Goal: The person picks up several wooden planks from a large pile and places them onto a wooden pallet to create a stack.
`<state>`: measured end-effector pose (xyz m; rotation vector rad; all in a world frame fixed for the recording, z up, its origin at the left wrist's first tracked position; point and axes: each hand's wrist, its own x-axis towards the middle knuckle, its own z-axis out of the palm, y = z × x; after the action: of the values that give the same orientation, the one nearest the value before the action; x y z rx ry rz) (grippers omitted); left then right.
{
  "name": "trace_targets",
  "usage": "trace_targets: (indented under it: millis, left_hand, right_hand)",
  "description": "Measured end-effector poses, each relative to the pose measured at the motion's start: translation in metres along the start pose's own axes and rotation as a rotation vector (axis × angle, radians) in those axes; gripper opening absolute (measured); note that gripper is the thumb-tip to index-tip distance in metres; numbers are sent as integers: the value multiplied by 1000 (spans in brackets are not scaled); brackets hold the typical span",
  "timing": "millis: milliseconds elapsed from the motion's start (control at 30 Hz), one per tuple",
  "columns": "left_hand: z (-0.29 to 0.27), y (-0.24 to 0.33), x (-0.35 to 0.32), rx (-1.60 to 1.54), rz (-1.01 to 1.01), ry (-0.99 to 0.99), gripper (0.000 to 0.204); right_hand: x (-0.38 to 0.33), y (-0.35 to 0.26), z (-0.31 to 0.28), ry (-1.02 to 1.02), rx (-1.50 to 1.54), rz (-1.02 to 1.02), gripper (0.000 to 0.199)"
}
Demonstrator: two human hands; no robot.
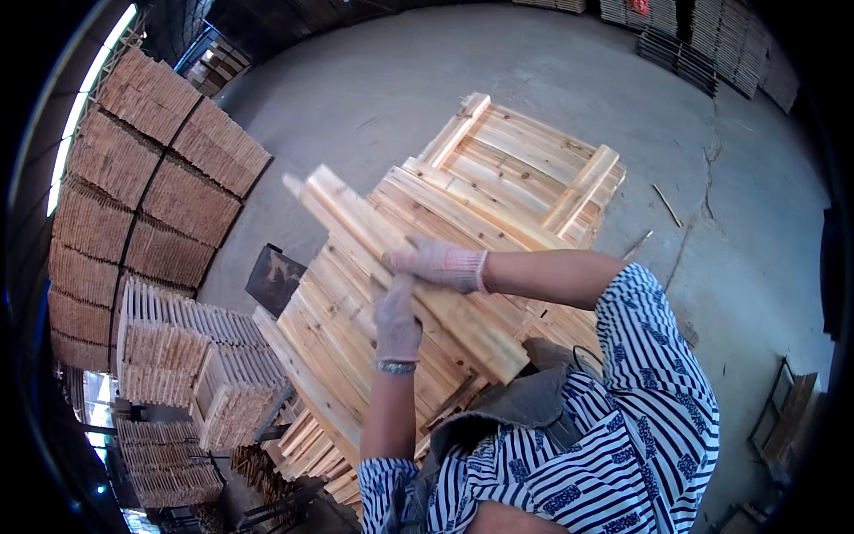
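A thick pale wooden plank (476, 331) lies slantwise in front of me, blurred by motion, above a stack of knotty wooden panels (320, 307). A second strip seems to run along its left side. My right hand (442, 263), in a pale knitted glove, closes over the plank near its middle. My left hand (398, 322), gloved too and with a band at the wrist, grips its left side just nearer to me; the fingertips are partly hidden. Beyond the plank sits another panel (520, 160) with raised battens along two sides.
Tall stacks of wooden slats (133, 178) stand at the left, with bundled frames (191, 334) nearer. A dark flat piece (274, 278) is on the concrete floor (356, 98) beside the panels. Wood scraps (667, 206) lie to the right; more stacks (729, 40) stand far right.
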<state>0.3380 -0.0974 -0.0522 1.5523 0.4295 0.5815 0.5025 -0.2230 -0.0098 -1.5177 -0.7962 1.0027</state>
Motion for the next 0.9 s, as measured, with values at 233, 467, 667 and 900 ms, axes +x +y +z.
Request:
trace_targets:
  millis: [233,467,667,900]
  left_hand:
    - [7,-3,14,-58,-85,-127,37]
    - [-33,-17,2,-402,-584,113,31]
    - [-25,-48,-10,-396,-502,252,39]
    - [-22,-43,-10,-398,-462,329,37]
  right_hand:
    - [-26,-25,-74,-69,96,106,50]
    - [43,45,-196,58,96,243,54]
    - [71,83,-166,167,-563,271,76]
    - [57,38,-133,234,-993,123,85]
